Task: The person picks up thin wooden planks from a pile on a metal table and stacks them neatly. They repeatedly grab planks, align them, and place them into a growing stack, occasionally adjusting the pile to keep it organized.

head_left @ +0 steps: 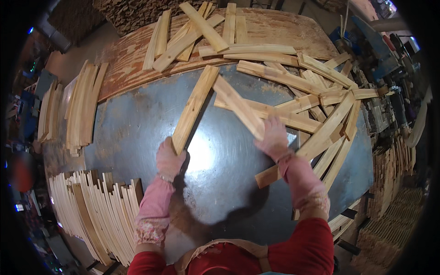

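My left hand (171, 158) is closed round the near end of a wooden slat (196, 107), which slants up and away over the grey metal tabletop (151, 114). To the right, my right hand (274, 137) grips the near end of another wooden slat (239, 106), slightly blurred. That second slat tilts up to the left, and its far end comes close to the upper end of the first. Beneath and beyond my right hand lies a loose heap of similar slats (330, 126), crossing each other at many angles.
Upright slats stand in a tight row (96, 206) at the near left. Another bundle of slats (85, 105) lies at the far left. Several slats (192, 34) rest on a worn wooden board (123, 66) at the back. Stacked wood (389, 220) fills the right side.
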